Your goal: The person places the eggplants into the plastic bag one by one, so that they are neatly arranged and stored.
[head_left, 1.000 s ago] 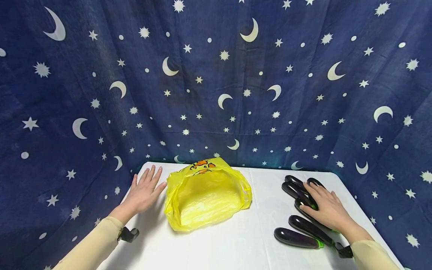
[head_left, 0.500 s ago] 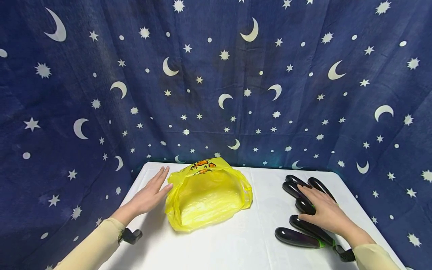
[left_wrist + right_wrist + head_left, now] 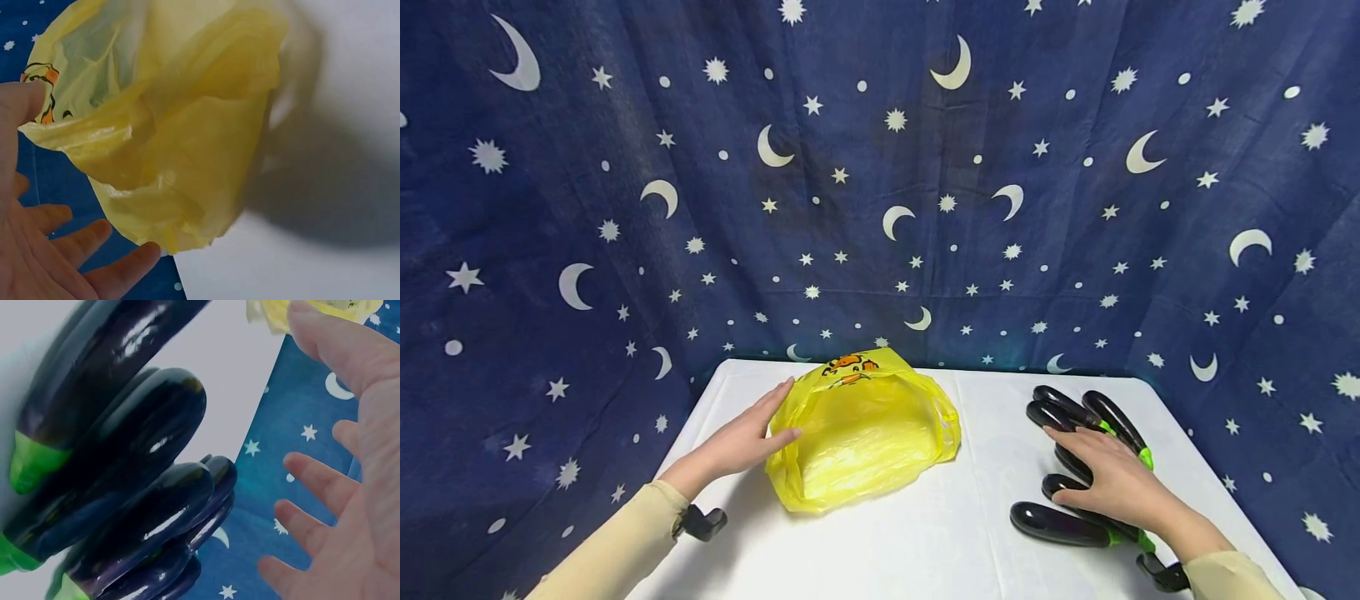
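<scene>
Left hand (image 3: 741,442), fingers straight, steadies the yellow bag (image 3: 857,429) rim at centre frame (mouth gaping); right hand (image 3: 1112,479), spread and holding nothing, rests over the eggplants (image 3: 1060,525) at lower right.

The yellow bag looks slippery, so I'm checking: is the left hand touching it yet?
Touching. In the head view the left hand lies with straight fingers against the side of the yellow bag, its thumb on the rim.

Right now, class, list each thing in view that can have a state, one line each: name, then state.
Yellow plastic bag: lying on the table, mouth open, nothing seen inside.
Eggplants: loose pile on the table, outside the bag.
Left hand: fingers straight, at the bag's left edge.
Right hand: fingers spread, over the eggplants, gripping none.
White table: covered with a white cloth.
</scene>
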Tool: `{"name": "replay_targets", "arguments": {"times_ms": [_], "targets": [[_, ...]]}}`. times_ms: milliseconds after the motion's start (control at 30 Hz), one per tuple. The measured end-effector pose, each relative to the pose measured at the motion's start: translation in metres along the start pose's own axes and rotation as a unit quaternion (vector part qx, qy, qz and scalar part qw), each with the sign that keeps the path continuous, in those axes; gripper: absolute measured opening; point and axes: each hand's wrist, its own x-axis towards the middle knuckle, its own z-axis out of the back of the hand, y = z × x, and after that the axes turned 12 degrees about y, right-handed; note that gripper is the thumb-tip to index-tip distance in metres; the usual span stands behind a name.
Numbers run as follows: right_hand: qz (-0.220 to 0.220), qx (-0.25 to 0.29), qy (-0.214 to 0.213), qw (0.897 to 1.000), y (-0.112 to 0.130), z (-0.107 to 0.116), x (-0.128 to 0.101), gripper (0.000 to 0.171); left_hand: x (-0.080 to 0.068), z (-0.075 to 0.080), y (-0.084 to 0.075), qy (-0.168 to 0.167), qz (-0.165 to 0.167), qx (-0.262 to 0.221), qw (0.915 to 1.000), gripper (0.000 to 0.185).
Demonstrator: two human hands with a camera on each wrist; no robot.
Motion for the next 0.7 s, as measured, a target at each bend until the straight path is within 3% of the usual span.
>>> {"name": "replay_targets", "arguments": {"times_ms": [200,433,600,700], "targets": [[0.001,0.055,0.071,0.996,0.007,-0.001,-0.006,0.087,0.004,-0.001,-0.002,0.012,-0.01,-0.011,0.9998,0.086],[0.024,0.15,0.153,0.976,0.001,0.0,-0.018,0.069,0.005,0.001,-0.004,0.041,0.003,-0.033,0.9986,0.084],[0.026,0.206,0.181,0.961,-0.006,-0.001,-0.025,0.063,0.006,0.0,-0.003,0.053,0.011,-0.04,0.9977,0.082],[0.032,0.208,0.183,0.96,-0.007,-0.001,-0.028,0.06,0.008,0.001,-0.001,0.059,0.006,-0.042,0.9973,0.081]]}}
